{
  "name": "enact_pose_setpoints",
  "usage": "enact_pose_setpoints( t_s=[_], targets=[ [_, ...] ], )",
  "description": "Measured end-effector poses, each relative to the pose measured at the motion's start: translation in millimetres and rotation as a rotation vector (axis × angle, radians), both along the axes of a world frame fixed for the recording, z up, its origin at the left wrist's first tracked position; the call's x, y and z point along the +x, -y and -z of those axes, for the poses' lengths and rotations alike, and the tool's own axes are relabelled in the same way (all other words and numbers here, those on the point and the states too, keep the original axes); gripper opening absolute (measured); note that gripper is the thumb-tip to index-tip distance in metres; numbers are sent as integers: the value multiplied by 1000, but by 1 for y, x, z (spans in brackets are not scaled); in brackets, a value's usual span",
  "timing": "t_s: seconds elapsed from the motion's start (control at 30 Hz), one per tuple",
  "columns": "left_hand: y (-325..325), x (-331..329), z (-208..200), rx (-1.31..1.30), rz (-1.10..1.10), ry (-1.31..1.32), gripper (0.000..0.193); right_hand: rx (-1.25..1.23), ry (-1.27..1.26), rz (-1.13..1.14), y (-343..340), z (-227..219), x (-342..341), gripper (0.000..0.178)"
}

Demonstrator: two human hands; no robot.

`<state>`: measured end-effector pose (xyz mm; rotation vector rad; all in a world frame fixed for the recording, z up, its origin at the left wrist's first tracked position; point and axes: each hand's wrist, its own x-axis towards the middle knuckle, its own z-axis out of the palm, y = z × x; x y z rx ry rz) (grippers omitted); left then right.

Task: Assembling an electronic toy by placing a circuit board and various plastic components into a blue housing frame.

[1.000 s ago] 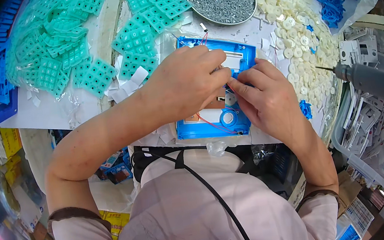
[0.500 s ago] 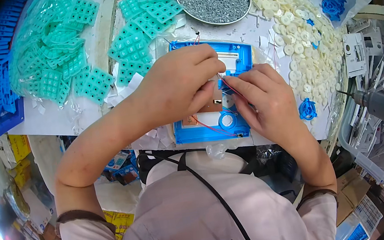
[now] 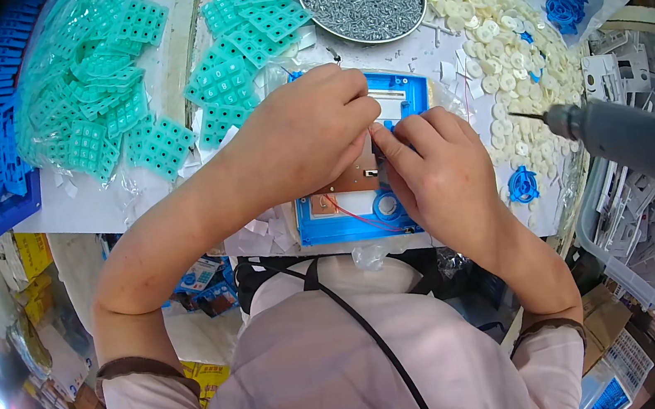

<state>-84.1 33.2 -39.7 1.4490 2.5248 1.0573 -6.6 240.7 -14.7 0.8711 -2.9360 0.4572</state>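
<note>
A blue plastic housing (image 3: 323, 230) is laid open on the table (image 3: 80, 204), at 12 o'clock from the shirt (image 3: 300, 367). With the clock face centred on the housing, the left hand (image 3: 325, 125) is held over it at 11 o'clock, fingers curled in. The right hand (image 3: 444, 171) is set at 4 o'clock, its thumb and forefinger brought nearly together beside the other's fingertips. Whether anything is pinched by either cannot be told, as the tips are hidden. The housing is judged light, fairly stiff and smooth, best held by its outer walls at 3 and 9 o'clock. The brown circuit board (image 3: 353, 177) should be taken by its edges; the thin red wires (image 3: 355, 213) are probably soft and easily torn from their joints.
</note>
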Motion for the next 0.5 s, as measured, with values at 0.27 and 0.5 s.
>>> enact_pose_setpoints(
  t_s=[0.27,0.5],
  targets=[
    [4,0,8,-55,84,-166,24,22,16,24,3,1,7,47],
    [3,0,5,37,34,-70,21,71,-32,-1,5,2,9,45]
  ],
)
